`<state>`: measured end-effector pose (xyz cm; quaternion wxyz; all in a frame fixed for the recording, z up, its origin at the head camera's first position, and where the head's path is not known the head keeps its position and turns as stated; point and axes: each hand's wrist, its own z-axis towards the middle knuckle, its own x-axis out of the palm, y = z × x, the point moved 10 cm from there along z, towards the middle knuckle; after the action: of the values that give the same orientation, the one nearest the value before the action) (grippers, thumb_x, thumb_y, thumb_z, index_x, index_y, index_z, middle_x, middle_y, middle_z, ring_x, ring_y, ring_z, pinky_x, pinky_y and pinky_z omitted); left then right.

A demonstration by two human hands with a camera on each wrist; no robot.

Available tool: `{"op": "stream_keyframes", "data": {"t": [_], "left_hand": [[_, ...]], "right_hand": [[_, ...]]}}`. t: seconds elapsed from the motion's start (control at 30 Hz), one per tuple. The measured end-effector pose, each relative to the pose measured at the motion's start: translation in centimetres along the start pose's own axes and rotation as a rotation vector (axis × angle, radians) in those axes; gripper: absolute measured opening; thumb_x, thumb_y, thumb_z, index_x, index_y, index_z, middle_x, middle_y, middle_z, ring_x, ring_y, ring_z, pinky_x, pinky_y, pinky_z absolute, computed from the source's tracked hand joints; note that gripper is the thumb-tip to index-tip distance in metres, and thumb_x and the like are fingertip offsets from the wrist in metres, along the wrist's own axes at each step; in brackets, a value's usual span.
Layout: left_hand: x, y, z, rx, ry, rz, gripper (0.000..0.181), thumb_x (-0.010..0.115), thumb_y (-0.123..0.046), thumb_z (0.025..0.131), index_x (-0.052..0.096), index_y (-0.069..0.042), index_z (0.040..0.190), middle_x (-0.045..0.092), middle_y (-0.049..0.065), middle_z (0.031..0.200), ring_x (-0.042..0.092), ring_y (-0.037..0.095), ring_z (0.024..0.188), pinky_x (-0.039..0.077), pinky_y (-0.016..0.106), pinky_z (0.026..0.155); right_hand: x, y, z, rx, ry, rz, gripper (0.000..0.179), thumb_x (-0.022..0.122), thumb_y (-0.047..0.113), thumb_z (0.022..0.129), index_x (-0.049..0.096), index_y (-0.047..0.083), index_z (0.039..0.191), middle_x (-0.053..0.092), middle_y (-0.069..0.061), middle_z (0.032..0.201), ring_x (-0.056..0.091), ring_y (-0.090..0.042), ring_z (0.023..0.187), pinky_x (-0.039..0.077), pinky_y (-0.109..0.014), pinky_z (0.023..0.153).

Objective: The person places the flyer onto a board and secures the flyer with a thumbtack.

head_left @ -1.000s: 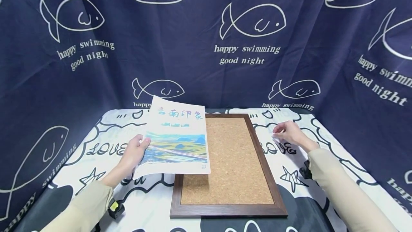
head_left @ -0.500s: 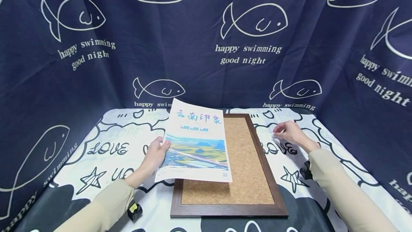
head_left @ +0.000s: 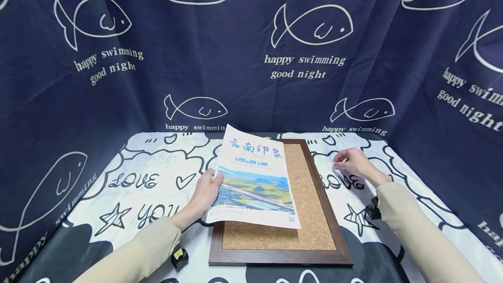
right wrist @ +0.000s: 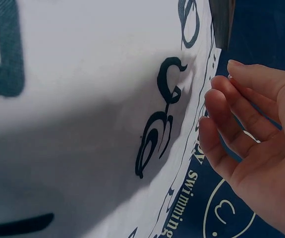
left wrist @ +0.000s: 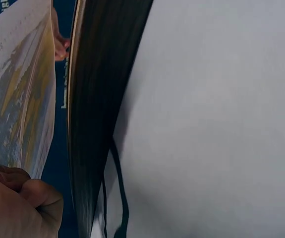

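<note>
My left hand grips the left edge of a printed poster sheet, thumb on its face. The sheet shows Chinese characters above a landscape picture. It is tilted and curved, held above the left part of a cork board with a dark brown wooden frame. In the left wrist view the thumb lies against the poster. To the right of the board, my right hand is raised, thumb and index finger together at a tiny white object. Its kind is too small to tell.
The board lies on a table under a black-and-white patterned cloth. A dark blue curtain with fish drawings hangs behind and at both sides. A black wrist camera with a yellow patch sits under the left sleeve.
My left hand has carried the poster to the right and slightly nearer, over more of the cork board. The right hand has stayed in place, and the board has not moved.
</note>
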<state>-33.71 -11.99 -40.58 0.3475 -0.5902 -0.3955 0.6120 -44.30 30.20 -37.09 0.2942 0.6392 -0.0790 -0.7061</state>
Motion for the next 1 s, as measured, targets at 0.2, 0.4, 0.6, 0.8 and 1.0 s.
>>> {"op": "stream_keyframes", "data": {"t": [0.2, 0.4, 0.6, 0.8, 1.0], "left_hand": [[1.1, -0.5, -0.1, 0.003, -0.005, 0.01, 0.028, 0.04, -0.023, 0.104, 0.055, 0.001, 0.107, 0.064, 0.013, 0.085, 0.062, 0.015, 0.07, 0.049, 0.027, 0.063], [1.9, -1.0, -0.1, 0.035, 0.005, 0.024, 0.025, 0.041, -0.02, 0.103, 0.055, 0.001, 0.102, 0.063, 0.011, 0.081, 0.059, 0.016, 0.068, 0.044, 0.027, 0.061], [2.4, -1.7, 0.0, 0.077, 0.004, 0.036, 0.025, 0.041, -0.018, 0.103, 0.055, 0.002, 0.1, 0.06, 0.011, 0.078, 0.055, 0.017, 0.065, 0.042, 0.028, 0.057], [3.3, -1.9, -0.1, 0.064, 0.025, 0.007, 0.025, 0.042, -0.018, 0.103, 0.056, 0.002, 0.104, 0.062, 0.012, 0.081, 0.057, 0.016, 0.068, 0.044, 0.028, 0.061], [4.4, -2.2, -0.2, 0.068, 0.083, -0.002, 0.029, 0.041, -0.018, 0.103, 0.052, 0.004, 0.117, 0.063, 0.012, 0.085, 0.061, 0.014, 0.068, 0.048, 0.028, 0.062]], "right_hand": [[0.0, 0.0, -0.1, -0.013, -0.009, 0.003, 0.007, 0.073, 0.005, 0.081, 0.071, -0.001, 0.083, 0.071, -0.01, 0.074, 0.056, -0.008, 0.054, 0.042, -0.02, 0.051], [0.1, -0.1, -0.2, -0.006, -0.008, 0.016, 0.006, 0.073, 0.005, 0.081, 0.07, -0.001, 0.083, 0.071, -0.011, 0.074, 0.06, -0.012, 0.054, 0.042, -0.02, 0.051], [0.1, -0.2, -0.1, -0.008, -0.008, 0.015, 0.007, 0.073, 0.005, 0.081, 0.07, -0.001, 0.083, 0.071, -0.01, 0.074, 0.06, -0.013, 0.054, 0.042, -0.02, 0.051], [0.1, -0.3, -0.2, -0.002, -0.012, 0.001, 0.007, 0.073, 0.007, 0.081, 0.07, 0.0, 0.082, 0.07, -0.008, 0.073, 0.059, -0.012, 0.054, 0.041, -0.02, 0.052], [0.1, -0.1, 0.0, -0.011, -0.015, 0.001, 0.007, 0.073, 0.006, 0.08, 0.07, 0.0, 0.083, 0.07, -0.008, 0.072, 0.056, -0.007, 0.053, 0.041, -0.02, 0.053]]}}
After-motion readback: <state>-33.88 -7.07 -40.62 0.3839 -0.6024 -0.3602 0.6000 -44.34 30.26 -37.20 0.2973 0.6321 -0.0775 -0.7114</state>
